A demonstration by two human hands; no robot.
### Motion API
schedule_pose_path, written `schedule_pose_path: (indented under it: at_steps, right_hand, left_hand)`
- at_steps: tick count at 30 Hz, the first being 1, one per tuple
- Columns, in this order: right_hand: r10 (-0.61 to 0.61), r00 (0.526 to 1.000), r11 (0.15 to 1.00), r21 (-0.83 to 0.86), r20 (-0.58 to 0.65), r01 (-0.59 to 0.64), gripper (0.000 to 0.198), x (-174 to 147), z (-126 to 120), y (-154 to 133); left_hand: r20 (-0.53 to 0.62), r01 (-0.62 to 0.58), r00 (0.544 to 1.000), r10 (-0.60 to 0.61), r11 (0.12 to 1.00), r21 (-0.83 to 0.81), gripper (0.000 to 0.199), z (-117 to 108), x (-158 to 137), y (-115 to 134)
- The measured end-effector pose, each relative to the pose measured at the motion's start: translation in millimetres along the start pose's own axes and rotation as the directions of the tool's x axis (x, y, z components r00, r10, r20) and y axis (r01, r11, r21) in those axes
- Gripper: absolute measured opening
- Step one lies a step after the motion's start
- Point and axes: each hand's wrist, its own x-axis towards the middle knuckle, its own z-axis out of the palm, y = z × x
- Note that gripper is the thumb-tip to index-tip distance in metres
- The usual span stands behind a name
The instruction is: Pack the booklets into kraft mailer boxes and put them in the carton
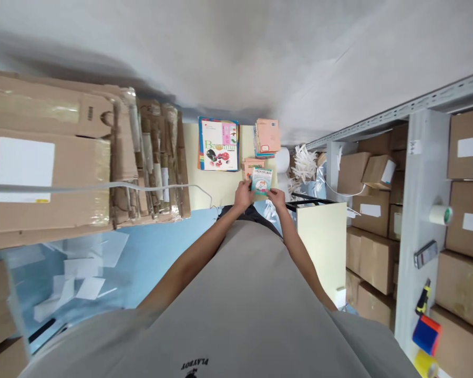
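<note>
Booklet: we have the small green-and-white booklet [261, 181] up in both hands at the near right part of the table [225, 188], cover facing us.
Left fingers: our left hand [244, 196] grips the booklet's left edge; we would let this side bear most of the weight.
Right fingers: our right hand [276, 198] is pinched on its near right corner; how firmly, we cannot tell. A light pinch should do, since a hard one could crease the cover.
Small pink pile: these booklets [250, 165] lie just beyond, partly hidden behind ours; we should lift clear of them so that no corner catches.
Pink-topped stack: farther off, at the far right, this stack [268, 135] looks uneven, so we had best not nudge it.
Large books: the wide pile [219, 146] sits at the far left, a bare strip of table between it and the pink-topped stack.
Cable: a pale cable [177, 186] crosses the near left; we should keep our left forearm off it.
</note>
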Motion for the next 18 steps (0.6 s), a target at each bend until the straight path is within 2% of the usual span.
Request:
schedule_pose_path:
  at_steps: [3,6,11,14,18]
  right_hand:
    - [0.05,0.998,0.994,0.097,-0.029,-0.047,0.044,-18.5,-9.4,8.3]
    - [0.066,0.998,0.976,0.208,-0.025,-0.06,0.045,-37.1,-26.7,14.6]
    - [0.062,0.989,0.885,0.465,-0.132,0.006,0.056,-69.2,-70.6,29.3]
    - [0.042,0.974,0.825,0.557,-0.221,0.091,0.062,-93.0,-105.8,44.1]
    - [0.014,0.951,0.744,0.639,-0.309,0.196,0.064,-129.3,-158.0,72.2]
  left_hand:
    - [0.02,-0.03,0.999,0.03,0.999,-0.017,0.046,4.8,-6.8,1.2]
    - [0.066,-0.024,0.997,0.034,0.99,-0.14,0.038,10.6,-9.4,6.4]
    - [0.187,-0.104,0.969,0.161,0.954,-0.283,0.033,33.8,-12.6,33.2]
    - [0.283,-0.121,0.928,0.241,0.916,-0.382,0.043,58.7,-22.5,58.6]
    - [0.402,-0.117,0.87,0.286,0.911,-0.395,0.065,100.7,-47.3,94.0]
